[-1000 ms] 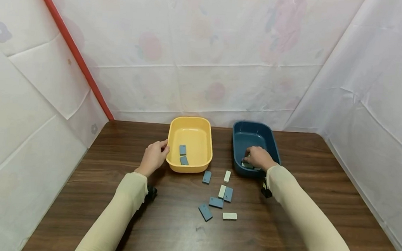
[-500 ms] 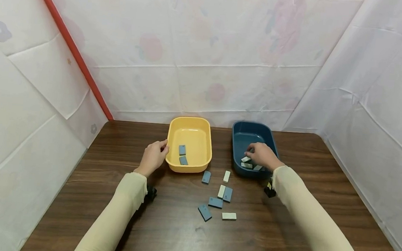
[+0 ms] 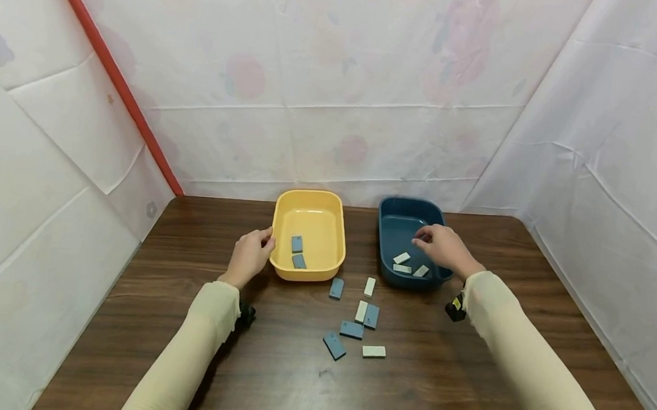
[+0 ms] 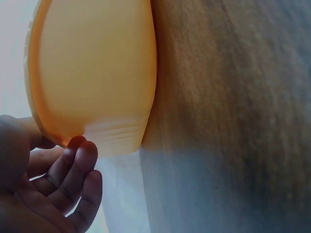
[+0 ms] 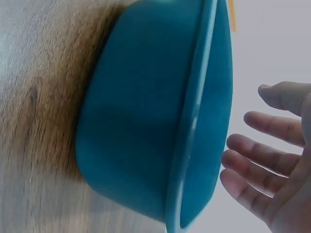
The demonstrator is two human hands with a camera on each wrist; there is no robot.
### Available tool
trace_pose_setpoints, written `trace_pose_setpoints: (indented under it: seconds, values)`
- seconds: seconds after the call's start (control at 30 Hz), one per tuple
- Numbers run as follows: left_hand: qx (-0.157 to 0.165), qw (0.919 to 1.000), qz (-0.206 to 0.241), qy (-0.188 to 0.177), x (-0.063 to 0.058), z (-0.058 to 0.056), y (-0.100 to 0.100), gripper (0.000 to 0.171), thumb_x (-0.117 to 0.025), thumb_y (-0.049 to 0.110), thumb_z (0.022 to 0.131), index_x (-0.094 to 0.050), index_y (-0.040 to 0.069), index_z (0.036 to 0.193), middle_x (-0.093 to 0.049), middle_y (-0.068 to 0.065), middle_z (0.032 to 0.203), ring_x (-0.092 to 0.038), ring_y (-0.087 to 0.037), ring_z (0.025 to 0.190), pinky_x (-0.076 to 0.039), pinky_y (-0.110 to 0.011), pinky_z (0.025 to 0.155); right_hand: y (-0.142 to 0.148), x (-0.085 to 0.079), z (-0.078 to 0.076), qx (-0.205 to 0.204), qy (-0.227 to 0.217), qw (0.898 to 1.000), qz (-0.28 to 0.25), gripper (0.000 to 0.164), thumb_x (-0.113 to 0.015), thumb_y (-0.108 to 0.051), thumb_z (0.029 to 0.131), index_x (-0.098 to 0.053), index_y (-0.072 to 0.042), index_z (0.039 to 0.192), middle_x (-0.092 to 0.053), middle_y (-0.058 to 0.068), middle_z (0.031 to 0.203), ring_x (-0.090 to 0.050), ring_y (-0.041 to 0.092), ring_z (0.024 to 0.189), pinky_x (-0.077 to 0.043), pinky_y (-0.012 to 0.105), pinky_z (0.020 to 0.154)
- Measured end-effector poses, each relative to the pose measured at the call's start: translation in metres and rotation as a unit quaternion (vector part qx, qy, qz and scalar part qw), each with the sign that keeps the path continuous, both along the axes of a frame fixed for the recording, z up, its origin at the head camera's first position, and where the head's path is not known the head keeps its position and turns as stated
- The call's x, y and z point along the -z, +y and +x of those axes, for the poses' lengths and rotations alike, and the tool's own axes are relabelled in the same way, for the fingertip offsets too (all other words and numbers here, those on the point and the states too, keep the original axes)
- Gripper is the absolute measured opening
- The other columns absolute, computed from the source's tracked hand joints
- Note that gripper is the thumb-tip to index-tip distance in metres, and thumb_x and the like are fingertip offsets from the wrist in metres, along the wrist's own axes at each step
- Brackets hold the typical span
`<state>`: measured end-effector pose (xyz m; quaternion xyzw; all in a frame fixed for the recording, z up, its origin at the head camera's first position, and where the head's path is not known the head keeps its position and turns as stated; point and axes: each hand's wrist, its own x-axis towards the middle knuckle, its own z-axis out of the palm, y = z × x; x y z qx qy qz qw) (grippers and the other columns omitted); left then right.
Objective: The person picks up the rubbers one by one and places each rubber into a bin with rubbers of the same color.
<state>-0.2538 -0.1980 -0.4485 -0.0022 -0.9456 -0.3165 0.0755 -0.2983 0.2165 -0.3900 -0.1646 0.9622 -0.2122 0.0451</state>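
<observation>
- L hand [image 3: 249, 256] pinches yellow tray [image 3: 327, 230] at its L rim (L wrist cam shows the lower fingers curled).
- R hand [image 3: 445, 248] holds nothing, fingers loose, above navy tray [image 3: 401, 228]; R wrist cam shows them apart from rim.
- Contents, head cam only: yellow, 2 blue-grey tiles [image 3: 297, 244]; navy, 3 pale tiles [image 3: 401, 269].
- Table [image 3: 271, 366]: 4 more blue-grey, 3 more pale; marks on blue-grey ones too small to read.

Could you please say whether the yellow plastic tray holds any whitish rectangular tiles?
No, the yellow tray holds just two blue rectangular tiles.
</observation>
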Motion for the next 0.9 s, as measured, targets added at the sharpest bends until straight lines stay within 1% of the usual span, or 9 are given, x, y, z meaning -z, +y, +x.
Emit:
trace_pose_setpoints:
  seconds: [0.13, 0.27, 0.37, 0.5, 0.7, 0.9]
  values:
    - [-0.002, 1.0, -0.003, 0.001, 0.001, -0.001, 0.001, 0.043, -0.052, 0.022, 0.1, -0.053, 0.003, 0.139, -0.067, -0.019, 0.115, -0.055, -0.023, 0.075, -0.044, -0.031, 0.066, 0.01, -0.002, 0.002, 0.009, 0.009, 1.0, -0.009, 0.03, -0.056, -0.024, 0.099, -0.067, -0.001, 0.116, -0.067, 0.018, 0.106, -0.062, 0.03, 0.095, -0.051, 0.047, 0.082]
    - [-0.001, 1.0, -0.002, 0.002, 0.003, -0.003, 0.003, 0.043, -0.052, 0.022, 0.1, -0.054, 0.003, 0.138, -0.067, -0.017, 0.114, -0.054, -0.023, 0.073, -0.044, -0.031, 0.065, 0.025, -0.006, 0.005, 0.034, 0.021, 0.999, -0.027, 0.033, -0.055, -0.023, 0.099, -0.064, 0.002, 0.12, -0.064, 0.021, 0.108, -0.059, 0.031, 0.095, -0.049, 0.047, 0.082]
    - [0.0, 1.0, 0.0, 0.004, 0.005, -0.003, 0.004, 0.043, -0.053, 0.022, 0.1, -0.054, 0.003, 0.138, -0.067, -0.017, 0.114, -0.055, -0.023, 0.075, -0.045, -0.031, 0.066, 0.035, -0.008, 0.008, 0.053, 0.021, 0.998, -0.033, 0.036, -0.055, -0.024, 0.1, -0.063, 0.004, 0.121, -0.063, 0.023, 0.11, -0.058, 0.033, 0.096, -0.048, 0.048, 0.083]
    - [0.001, 1.0, 0.0, 0.006, 0.004, -0.002, 0.004, 0.043, -0.052, 0.022, 0.1, -0.053, 0.003, 0.139, -0.067, -0.018, 0.111, -0.055, -0.023, 0.076, -0.045, -0.032, 0.067, 0.044, -0.004, 0.013, 0.065, 0.014, 0.997, -0.031, 0.038, -0.053, -0.026, 0.1, -0.062, 0.005, 0.122, -0.063, 0.025, 0.111, -0.058, 0.034, 0.098, -0.049, 0.05, 0.085]
    - [0.006, 0.9999, 0.004, 0.009, 0.003, 0.0, 0.004, 0.043, -0.052, 0.022, 0.1, -0.053, 0.002, 0.139, -0.067, -0.017, 0.105, -0.052, -0.022, 0.07, -0.043, -0.03, 0.063, 0.056, 0.003, 0.02, 0.09, -0.003, 0.995, -0.041, 0.043, -0.05, -0.028, 0.101, -0.057, 0.006, 0.127, -0.063, 0.027, 0.117, -0.059, 0.038, 0.105, -0.049, 0.051, 0.087]
    - [0.004, 0.9999, 0.006, 0.015, 0.005, 0.0, 0.004, 0.042, -0.053, 0.021, 0.1, -0.054, 0.002, 0.138, -0.068, -0.018, 0.107, -0.054, -0.022, 0.072, -0.044, -0.032, 0.065, 0.066, 0.011, 0.028, 0.108, 0.004, 0.993, -0.047, 0.043, -0.051, -0.027, 0.101, -0.057, 0.008, 0.126, -0.063, 0.029, 0.116, -0.06, 0.039, 0.103, -0.049, 0.051, 0.085]
